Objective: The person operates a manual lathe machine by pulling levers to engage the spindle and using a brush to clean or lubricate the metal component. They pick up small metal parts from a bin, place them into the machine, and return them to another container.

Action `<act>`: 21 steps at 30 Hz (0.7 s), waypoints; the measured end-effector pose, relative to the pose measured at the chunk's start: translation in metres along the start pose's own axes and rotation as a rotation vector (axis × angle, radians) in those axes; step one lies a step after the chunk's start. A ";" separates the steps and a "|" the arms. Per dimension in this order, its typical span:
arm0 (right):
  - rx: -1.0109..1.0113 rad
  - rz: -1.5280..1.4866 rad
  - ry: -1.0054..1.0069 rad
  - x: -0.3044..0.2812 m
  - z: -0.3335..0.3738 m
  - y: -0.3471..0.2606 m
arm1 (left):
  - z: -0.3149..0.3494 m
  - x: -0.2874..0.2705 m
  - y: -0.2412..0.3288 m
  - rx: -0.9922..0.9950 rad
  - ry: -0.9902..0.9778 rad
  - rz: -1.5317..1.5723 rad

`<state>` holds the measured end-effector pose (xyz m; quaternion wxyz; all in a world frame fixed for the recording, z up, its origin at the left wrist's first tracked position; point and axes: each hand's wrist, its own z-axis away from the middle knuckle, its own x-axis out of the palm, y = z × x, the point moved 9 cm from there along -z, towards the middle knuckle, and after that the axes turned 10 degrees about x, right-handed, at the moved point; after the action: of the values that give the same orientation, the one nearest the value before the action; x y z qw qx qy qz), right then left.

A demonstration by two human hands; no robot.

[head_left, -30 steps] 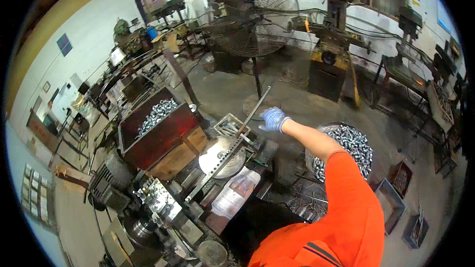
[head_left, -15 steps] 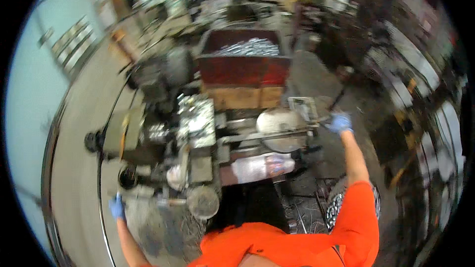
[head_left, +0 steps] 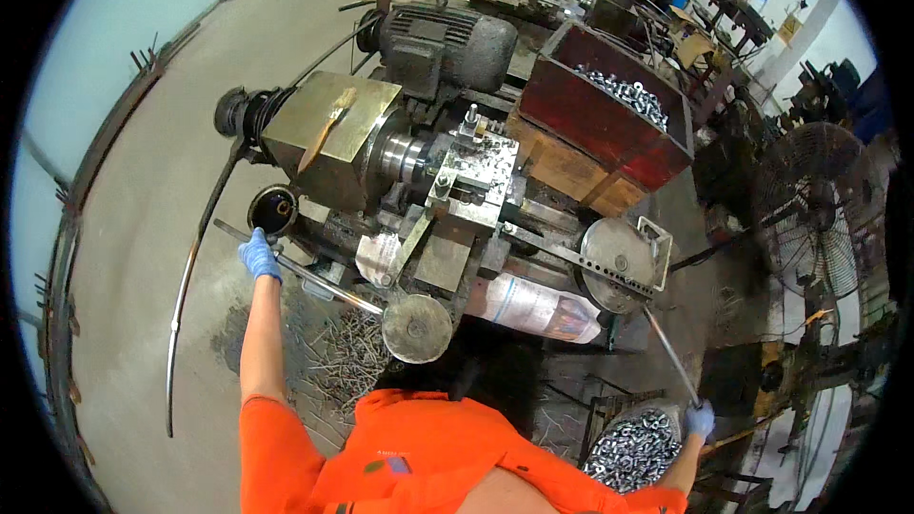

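**A:** So both arms are flung wide. Left hand (head_left: 259,255) is closed around the end of a long lever (head_left: 314,276), the one that runs inward to a round disc (head_left: 416,327) just in front of the person's chest. Arm is nearly straight, reaching out and forward to the left.

**B:** And the right hand (head_left: 699,419) is wrapped shut on the tip of a thin rod handle (head_left: 671,357), low and far out to the right, just above a bin of small metal parts (head_left: 633,447). That rod climbs from the hand to a round plate (head_left: 617,252) on the machine (head_left: 447,181).

**A:** What bugs me is the stance. Spread that wide, I'd guess there's little leverage, so if either gloved grip slips the lever could snap back or the person lurches toward the machine between the hands.

**B:** Yeah, plus the floor under the left arm is littered with metal scraps (head_left: 347,362). Bad footing, I reckon. Loose orange sleeve (head_left: 276,447) near spinning bits isn't great either, though I can't tell if anything's turning.
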<state>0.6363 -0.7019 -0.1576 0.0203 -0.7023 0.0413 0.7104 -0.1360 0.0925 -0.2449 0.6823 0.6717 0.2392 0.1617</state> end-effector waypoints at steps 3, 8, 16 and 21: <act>-0.093 -0.114 0.096 0.025 0.035 0.060 | -0.006 0.005 0.001 0.039 0.027 0.106; -0.050 -0.131 0.106 0.037 0.057 0.089 | 0.007 -0.008 0.001 0.010 0.078 0.177; 0.113 -0.002 0.099 0.047 0.070 0.100 | 0.003 -0.001 0.002 0.028 0.063 0.211; 0.142 0.051 0.079 0.045 0.076 0.099 | 0.007 -0.001 0.007 0.013 0.045 0.158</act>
<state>0.5517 -0.7949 -0.1993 0.0504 -0.7254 0.1102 0.6776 -0.1324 0.0869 -0.2380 0.6576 0.6889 0.2019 0.2285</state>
